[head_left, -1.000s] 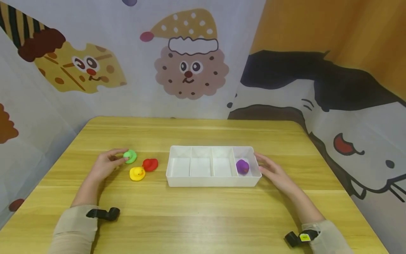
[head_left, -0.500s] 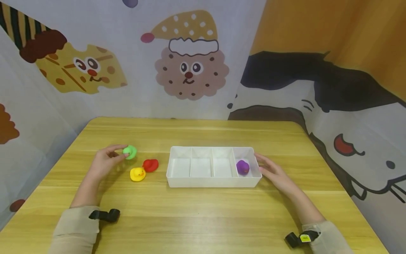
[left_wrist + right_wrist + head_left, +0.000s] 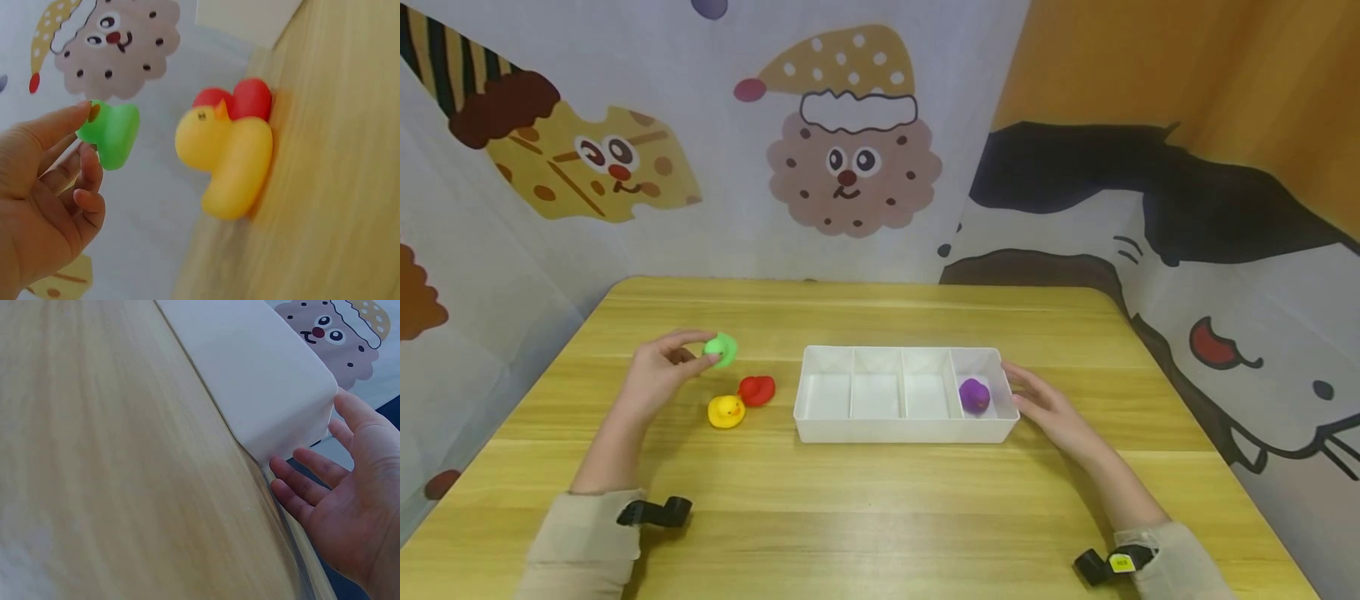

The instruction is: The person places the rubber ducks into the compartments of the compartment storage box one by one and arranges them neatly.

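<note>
My left hand [image 3: 658, 372] pinches a green rubber duck [image 3: 723, 350] between thumb and fingers, and the left wrist view shows that duck [image 3: 114, 134] held up off the table. Just below it on the tabletop, a yellow rubber duck [image 3: 726, 412] and a red rubber duck [image 3: 757, 390] sit side by side. A white box [image 3: 902, 430] with several compartments stands in the middle. Its rightmost compartment holds a purple rubber duck [image 3: 974, 396]. Against the box's right end rest the fingertips of my right hand [image 3: 1051, 413], its fingers extended and relaxed in the right wrist view.
The wooden table [image 3: 865, 517] reaches back to a curtain [image 3: 715, 225] printed with cartoon figures. Black wrist cameras are strapped over both sleeves, the left one [image 3: 658, 511] near the table's left side.
The left hand has lifted the green duck off the table and moved it slightly back and to the right. My right hand stays at the box's end.
</note>
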`<action>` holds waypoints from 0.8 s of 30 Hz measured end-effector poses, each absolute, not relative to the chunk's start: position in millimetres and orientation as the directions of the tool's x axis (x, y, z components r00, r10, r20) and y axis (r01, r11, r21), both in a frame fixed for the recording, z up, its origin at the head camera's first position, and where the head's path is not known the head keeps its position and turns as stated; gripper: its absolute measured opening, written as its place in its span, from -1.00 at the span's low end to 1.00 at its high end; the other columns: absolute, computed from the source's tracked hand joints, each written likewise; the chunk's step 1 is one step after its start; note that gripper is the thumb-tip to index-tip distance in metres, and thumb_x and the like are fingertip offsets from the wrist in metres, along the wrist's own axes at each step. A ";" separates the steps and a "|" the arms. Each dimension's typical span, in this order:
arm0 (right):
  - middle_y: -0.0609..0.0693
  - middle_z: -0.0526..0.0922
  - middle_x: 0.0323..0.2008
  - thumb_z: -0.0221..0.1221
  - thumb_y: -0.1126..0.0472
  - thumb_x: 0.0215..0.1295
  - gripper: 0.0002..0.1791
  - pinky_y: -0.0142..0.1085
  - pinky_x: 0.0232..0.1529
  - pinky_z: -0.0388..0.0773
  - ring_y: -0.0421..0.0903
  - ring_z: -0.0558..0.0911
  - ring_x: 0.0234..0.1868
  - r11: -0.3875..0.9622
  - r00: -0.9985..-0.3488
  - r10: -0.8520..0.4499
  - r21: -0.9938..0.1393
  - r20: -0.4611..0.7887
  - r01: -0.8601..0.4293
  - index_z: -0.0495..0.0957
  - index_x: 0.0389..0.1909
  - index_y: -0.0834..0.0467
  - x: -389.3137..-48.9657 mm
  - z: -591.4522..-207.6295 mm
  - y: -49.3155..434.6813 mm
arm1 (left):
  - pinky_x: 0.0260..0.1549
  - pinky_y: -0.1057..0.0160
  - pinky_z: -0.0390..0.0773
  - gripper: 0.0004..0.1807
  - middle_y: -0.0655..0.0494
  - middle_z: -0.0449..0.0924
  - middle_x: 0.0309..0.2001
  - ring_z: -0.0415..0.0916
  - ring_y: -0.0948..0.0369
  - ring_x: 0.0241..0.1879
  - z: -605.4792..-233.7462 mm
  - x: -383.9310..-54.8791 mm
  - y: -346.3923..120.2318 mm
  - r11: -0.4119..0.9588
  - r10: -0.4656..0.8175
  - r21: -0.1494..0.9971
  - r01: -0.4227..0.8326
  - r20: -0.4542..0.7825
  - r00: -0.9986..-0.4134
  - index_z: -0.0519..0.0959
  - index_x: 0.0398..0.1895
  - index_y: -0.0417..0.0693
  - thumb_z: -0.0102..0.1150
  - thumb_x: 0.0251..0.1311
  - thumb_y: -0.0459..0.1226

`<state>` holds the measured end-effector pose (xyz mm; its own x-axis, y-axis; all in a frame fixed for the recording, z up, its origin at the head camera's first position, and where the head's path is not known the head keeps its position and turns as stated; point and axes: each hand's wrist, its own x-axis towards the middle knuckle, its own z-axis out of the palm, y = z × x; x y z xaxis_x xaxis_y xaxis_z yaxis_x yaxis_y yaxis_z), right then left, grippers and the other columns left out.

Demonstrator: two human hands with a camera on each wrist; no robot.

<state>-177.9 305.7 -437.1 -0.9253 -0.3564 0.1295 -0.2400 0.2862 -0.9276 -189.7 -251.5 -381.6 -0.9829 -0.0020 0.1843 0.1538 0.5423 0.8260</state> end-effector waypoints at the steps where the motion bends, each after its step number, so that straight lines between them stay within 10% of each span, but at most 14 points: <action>1: 0.30 0.24 0.34 -0.01 0.26 0.47 -0.43 -0.42 0.09 0.35 0.26 0.33 0.25 0.287 -0.925 -0.356 -0.928 0.129 -0.240 0.12 0.44 0.20 -177.7 -437.0 305.7 | -0.56 0.19 0.44 -0.50 -0.04 0.56 -0.27 0.45 0.10 -0.42 -379.8 -188.8 -249.1 0.536 0.000 0.830 0.154 0.183 -0.983 0.57 0.12 -0.08 0.29 0.17 -0.02; 13: 0.30 0.25 0.33 0.01 0.25 0.46 -0.43 -0.45 0.09 0.33 0.26 0.32 0.25 0.316 -0.933 -0.338 -0.918 0.128 -0.240 0.14 0.44 0.19 -178.3 -437.6 305.9 | -0.55 0.29 0.43 -0.51 0.04 0.48 0.13 0.46 0.03 -0.40 -369.4 -182.6 -220.4 0.465 0.049 0.861 0.205 0.206 -0.977 0.58 0.12 -0.09 0.32 0.16 -0.08; 24: 0.31 0.25 0.32 0.01 0.27 0.45 -0.43 -0.41 0.08 0.36 0.27 0.34 0.23 0.301 -0.928 -0.345 -0.921 0.138 -0.248 0.14 0.43 0.21 -178.8 -437.8 305.8 | -0.58 0.30 0.46 -0.57 0.08 0.53 0.06 0.41 0.09 -0.39 -360.4 -174.0 -188.7 0.405 0.093 0.894 0.192 0.169 -0.981 0.64 0.02 -0.08 0.40 0.08 -0.14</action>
<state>-178.8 305.8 -437.8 -0.9285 -0.3448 0.1379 -0.2485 0.3009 -0.9207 -174.0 -188.7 -360.4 -0.9813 0.0927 0.1689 0.1921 0.4046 0.8941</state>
